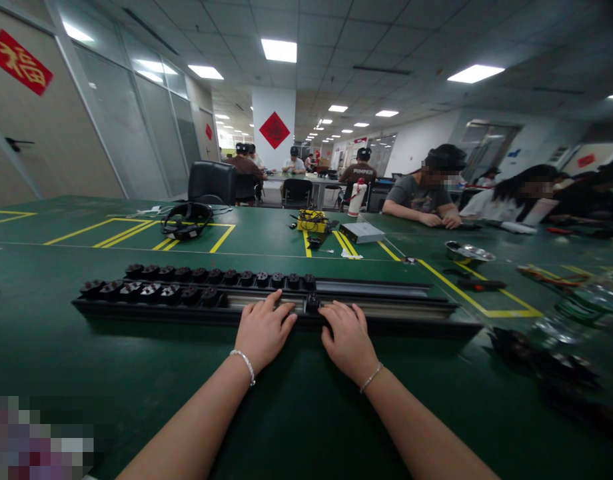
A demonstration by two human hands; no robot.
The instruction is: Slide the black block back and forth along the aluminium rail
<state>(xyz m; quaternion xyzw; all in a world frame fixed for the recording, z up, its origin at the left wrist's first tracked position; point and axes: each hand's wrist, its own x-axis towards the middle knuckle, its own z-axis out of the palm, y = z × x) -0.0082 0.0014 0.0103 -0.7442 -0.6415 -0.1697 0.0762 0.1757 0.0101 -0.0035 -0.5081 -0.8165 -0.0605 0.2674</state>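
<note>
A long black track (411,325) lies crosswise on the green table, with silvery channels along it. Several black socket-like modules (150,291) fill the left part of its front channel, and more modules (230,276) stand in the row behind. A single module (312,303) sits apart near the middle of the front channel. Just left of it, my left hand (265,328) rests on the track with its fingers spread. My right hand (349,337) lies at the right of that module, fingers stretched out and fingertips close to it; whether they touch it I cannot tell.
Behind the track are a headset (186,220), a yellow box with cables (311,220), a grey box (361,232) and a metal bowl (469,253). At right lie a plastic bottle (581,310) and dark parts (546,360). A person (426,190) sits across the table.
</note>
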